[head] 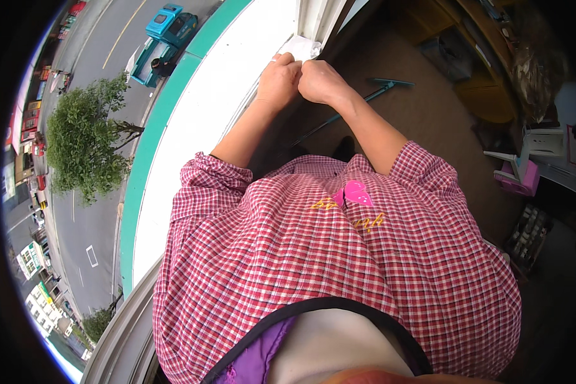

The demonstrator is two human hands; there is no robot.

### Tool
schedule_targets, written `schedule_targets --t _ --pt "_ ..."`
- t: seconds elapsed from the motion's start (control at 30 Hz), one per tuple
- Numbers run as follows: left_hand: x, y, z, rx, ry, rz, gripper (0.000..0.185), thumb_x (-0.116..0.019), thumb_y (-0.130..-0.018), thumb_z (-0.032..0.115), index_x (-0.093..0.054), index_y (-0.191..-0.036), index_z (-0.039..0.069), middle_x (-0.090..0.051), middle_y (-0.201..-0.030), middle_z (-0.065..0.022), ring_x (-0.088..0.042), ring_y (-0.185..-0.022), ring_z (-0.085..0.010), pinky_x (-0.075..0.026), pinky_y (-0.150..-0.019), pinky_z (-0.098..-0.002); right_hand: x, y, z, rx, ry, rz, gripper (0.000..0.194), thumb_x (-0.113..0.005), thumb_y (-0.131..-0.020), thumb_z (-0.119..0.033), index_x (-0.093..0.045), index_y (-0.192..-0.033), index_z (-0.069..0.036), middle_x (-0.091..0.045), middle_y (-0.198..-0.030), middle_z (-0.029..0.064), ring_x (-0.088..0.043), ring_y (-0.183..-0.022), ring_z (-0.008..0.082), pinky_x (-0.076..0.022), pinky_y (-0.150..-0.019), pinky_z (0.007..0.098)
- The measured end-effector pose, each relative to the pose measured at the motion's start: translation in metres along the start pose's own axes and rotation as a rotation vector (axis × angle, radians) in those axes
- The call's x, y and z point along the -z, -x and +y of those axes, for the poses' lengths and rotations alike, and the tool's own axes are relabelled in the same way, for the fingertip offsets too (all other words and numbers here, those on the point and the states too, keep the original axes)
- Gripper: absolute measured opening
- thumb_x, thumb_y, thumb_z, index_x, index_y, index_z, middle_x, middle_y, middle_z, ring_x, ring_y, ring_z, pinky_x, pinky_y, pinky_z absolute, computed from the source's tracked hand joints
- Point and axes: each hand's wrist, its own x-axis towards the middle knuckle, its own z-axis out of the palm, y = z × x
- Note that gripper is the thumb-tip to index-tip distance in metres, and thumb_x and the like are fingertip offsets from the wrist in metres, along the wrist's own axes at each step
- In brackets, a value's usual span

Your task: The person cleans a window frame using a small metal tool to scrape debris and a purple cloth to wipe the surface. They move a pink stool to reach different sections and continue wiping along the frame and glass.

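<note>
Both hands meet at the foot of a white window frame post (314, 21). A crumpled white cloth or paper (301, 48) sticks out just beyond the knuckles, against the base of the post. My left hand (279, 79) is closed at the cloth's near edge, over the inner side of the sill. Beside it, nearly touching, my right hand (320, 82) is curled into a fist at the cloth's right part. The fingertips of both hands are hidden, so how each pinches the cloth is not fully visible.
Outside the white ledge (182, 139) with its green edge lies a street with a tree (86, 139) and a blue three-wheeled truck (165, 41). Indoors, a blue-handled floor tool (379, 91) is on the brown floor. Wooden furniture (485, 101) and a pink-and-white stool (516, 175) stand right.
</note>
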Motion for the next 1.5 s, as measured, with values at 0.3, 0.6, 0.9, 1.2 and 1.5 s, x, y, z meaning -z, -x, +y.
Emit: schedule_targets --t 0.3,0.6,0.9,1.2,1.5 --pt "0.014 0.011 0.011 0.21 -0.065 -0.162 0.018 -0.069 -0.07 0.005 -0.062 -0.087 0.002 -0.059 -0.085 -0.014 -0.06 -0.076 -0.0322 -0.049 -0.068 -0.0409 -0.015 0.018 0.022 -0.102 -0.707 -0.144 0.036 -0.046 -0.083 -0.007 -0.06 -0.113 0.008 -0.063 -0.083 0.0227 -0.061 -0.071 0.0248 -0.0492 -0.062 0.0372" --pt "-0.025 -0.059 -0.026 0.022 -0.199 -0.033 0.015 -0.06 -0.076 0.01 -0.068 -0.088 0.011 -0.061 -0.095 -0.0057 -0.059 -0.091 -0.0274 -0.051 -0.076 -0.0378 -0.012 -0.042 0.015 -0.01 -0.195 0.268 0.032 -0.05 -0.085 -0.011 -0.06 -0.112 0.003 -0.065 -0.096 0.0274 -0.063 -0.094 0.0421 -0.0509 -0.083 0.0453" --pt "-0.013 -0.056 -0.03 -0.028 -0.461 -0.201 0.011 -0.059 -0.074 0.014 -0.069 -0.078 0.015 -0.064 -0.085 -0.002 -0.06 -0.088 -0.0229 -0.051 -0.075 -0.0343 -0.017 -0.055 0.021 0.11 -0.309 0.19 0.029 -0.05 -0.082 -0.011 -0.065 -0.101 0.005 -0.064 -0.1 0.0302 -0.063 -0.099 0.0419 -0.0508 -0.085 0.0441" --pt "0.057 0.003 -0.009 0.108 -0.471 -0.406 0.013 -0.061 -0.069 0.016 -0.069 -0.069 0.006 -0.061 -0.079 -0.0092 -0.059 -0.086 -0.0277 -0.049 -0.076 -0.0379 -0.008 -0.011 0.031 0.116 -0.626 0.192 0.034 -0.042 -0.086 -0.005 -0.058 -0.113 0.009 -0.059 -0.07 0.0082 -0.048 -0.05 0.0094 -0.0363 -0.041 0.0275" --pt "0.042 -0.007 0.024 0.322 0.083 0.09 0.021 -0.061 -0.078 0.008 -0.067 -0.096 -0.001 -0.063 -0.096 -0.0173 -0.057 -0.095 -0.036 -0.046 -0.085 -0.0433 -0.015 -0.068 0.01 -0.452 -1.982 -0.088 0.008 -0.036 -0.089 -0.001 -0.042 -0.084 0.002 -0.046 -0.072 0.0111 -0.041 -0.055 0.0168 -0.0369 -0.046 0.0301"
